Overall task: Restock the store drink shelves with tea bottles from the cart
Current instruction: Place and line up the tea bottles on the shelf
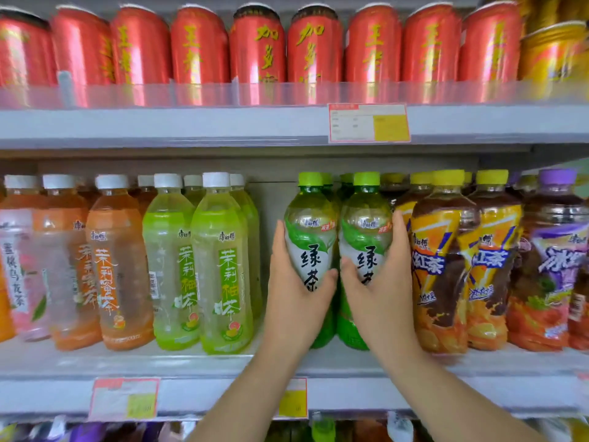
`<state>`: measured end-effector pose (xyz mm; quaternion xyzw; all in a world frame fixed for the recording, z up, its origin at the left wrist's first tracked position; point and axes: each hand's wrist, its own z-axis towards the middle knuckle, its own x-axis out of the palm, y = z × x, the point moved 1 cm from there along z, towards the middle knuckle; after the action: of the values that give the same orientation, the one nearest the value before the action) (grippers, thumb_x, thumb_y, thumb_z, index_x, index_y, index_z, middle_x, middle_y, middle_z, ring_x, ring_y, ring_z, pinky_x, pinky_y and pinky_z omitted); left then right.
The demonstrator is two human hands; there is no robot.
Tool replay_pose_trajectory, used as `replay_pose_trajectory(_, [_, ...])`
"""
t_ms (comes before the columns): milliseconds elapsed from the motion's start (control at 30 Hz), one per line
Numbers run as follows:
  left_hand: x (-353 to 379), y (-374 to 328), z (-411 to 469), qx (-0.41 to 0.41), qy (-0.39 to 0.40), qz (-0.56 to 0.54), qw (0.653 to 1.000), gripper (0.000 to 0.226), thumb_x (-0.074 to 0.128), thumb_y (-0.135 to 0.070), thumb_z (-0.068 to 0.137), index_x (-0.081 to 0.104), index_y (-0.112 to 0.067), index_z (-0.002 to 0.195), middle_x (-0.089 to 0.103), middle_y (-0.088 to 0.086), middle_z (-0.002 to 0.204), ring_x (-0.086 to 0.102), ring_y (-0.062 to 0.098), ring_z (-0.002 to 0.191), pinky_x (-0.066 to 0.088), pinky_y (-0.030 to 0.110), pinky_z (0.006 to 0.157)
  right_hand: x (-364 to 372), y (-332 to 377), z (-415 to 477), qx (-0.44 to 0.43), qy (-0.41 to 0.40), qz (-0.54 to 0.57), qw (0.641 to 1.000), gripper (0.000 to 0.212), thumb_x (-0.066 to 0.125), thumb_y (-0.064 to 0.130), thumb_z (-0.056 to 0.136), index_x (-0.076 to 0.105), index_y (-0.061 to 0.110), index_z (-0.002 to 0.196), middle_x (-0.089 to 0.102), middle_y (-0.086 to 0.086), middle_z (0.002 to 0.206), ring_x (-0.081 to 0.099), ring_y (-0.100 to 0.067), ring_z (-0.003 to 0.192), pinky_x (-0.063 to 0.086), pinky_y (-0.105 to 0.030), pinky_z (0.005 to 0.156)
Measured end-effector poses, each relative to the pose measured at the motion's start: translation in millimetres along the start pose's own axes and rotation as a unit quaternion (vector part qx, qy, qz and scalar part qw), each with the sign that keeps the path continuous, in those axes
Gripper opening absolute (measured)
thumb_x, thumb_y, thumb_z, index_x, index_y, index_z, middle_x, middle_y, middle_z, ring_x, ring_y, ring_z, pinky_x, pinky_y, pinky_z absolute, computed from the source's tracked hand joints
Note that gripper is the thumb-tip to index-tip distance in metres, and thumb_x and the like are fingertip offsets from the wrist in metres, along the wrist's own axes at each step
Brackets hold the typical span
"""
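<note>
Two green tea bottles with lime caps stand side by side at the front of the middle shelf [223, 362]. My left hand [294, 301] grips the left green tea bottle [310, 231] around its lower body. My right hand [382, 291] grips the right green tea bottle [366, 231] the same way. Both bottles are upright, and more green tea bottles stand behind them. The cart is out of view.
Left of a narrow gap stand pale green jasmine tea bottles [220, 266] and orange ones [114, 266]. Iced red tea bottles [443, 266] crowd the right, touching my right hand. Red cans [258, 46] fill the upper shelf. Price tags [369, 122] hang on the shelf edges.
</note>
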<state>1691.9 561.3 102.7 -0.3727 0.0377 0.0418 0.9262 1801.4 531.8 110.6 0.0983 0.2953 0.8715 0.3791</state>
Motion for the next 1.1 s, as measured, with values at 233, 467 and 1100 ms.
replay_pose_trajectory(233, [-3, -17, 7, -0.04, -0.013, 0.0, 0.999, 0.095, 0.071, -0.009, 0.08, 0.011, -0.058, 0.134, 0.039, -0.013, 0.145, 0.037, 0.004, 0.134, 0.036, 0.041, 0.111, 5, 6, 9, 0.058, -0.001, -0.016, 0.998, 0.088, 0.065, 0.003, 0.082, 0.01, 0.022, 0.147, 0.018, 0.02, 0.141, 0.013, 0.013, 0.135, 0.014, -0.007, 0.11])
replay_pose_trajectory(467, [-10, -31, 2, -0.121, -0.013, 0.021, 0.992, 0.094, 0.07, -0.009, 0.082, 0.004, -0.044, 0.139, 0.025, -0.01, 0.153, 0.021, -0.004, 0.14, 0.022, 0.027, 0.116, -4, 23, 10, 0.093, 0.018, -0.098, 0.991, 0.084, 0.06, 0.009, 0.089, 0.0, 0.019, 0.147, 0.014, 0.001, 0.153, 0.01, -0.013, 0.144, 0.005, -0.011, 0.114])
replay_pose_trajectory(1100, [-29, -10, -15, -0.117, 0.018, 0.042, 0.992, 0.075, 0.07, -0.015, 0.08, 0.032, -0.027, 0.142, 0.055, -0.008, 0.128, 0.051, 0.011, 0.12, 0.047, 0.04, 0.099, 34, 48, 18, 0.438, 0.142, 0.212, 0.862, 0.018, 0.038, 0.029, 0.099, 0.054, 0.026, 0.106, 0.058, 0.011, 0.097, 0.056, -0.006, 0.09, 0.044, -0.023, 0.085])
